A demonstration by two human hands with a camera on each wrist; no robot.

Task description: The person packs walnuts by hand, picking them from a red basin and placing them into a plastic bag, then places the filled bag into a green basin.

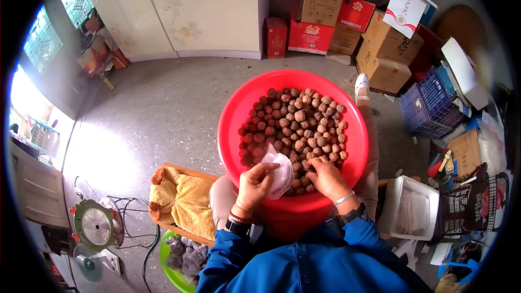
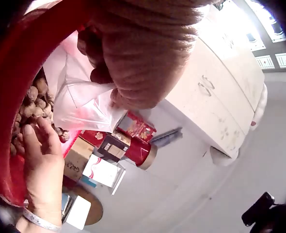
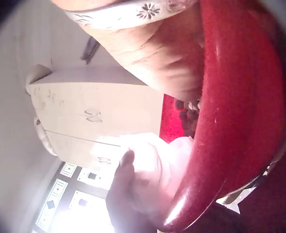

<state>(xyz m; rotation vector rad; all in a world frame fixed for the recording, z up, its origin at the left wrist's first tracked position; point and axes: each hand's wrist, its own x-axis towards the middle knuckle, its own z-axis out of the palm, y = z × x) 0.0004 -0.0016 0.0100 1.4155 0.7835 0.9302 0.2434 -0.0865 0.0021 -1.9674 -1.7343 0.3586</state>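
Observation:
A wide red basin [image 1: 230, 111] holds a heap of brown walnuts [image 1: 296, 116]. My left hand [image 1: 254, 184] pinches the edge of a thin white plastic bag [image 1: 281, 176] over the near side of the basin. In the left wrist view the bag [image 2: 82, 104] hangs from the fingers, its mouth partly spread. On the near right of the heap, my right hand [image 1: 330, 180] reaches down with its thumb and curled fingers round a walnut. The left wrist view shows this right hand [image 2: 43, 162] among the walnuts; its fingertips are hidden in the right wrist view.
To the left lie a yellow cloth [image 1: 187, 201] on a wooden seat, a green basin [image 1: 173, 271] and a fan [image 1: 95, 225]. A white bin [image 1: 410, 206] stands at the right, near a blue crate [image 1: 431, 103]. Stacked boxes [image 1: 320, 5] and a white cabinet [image 1: 201, 11] line the back.

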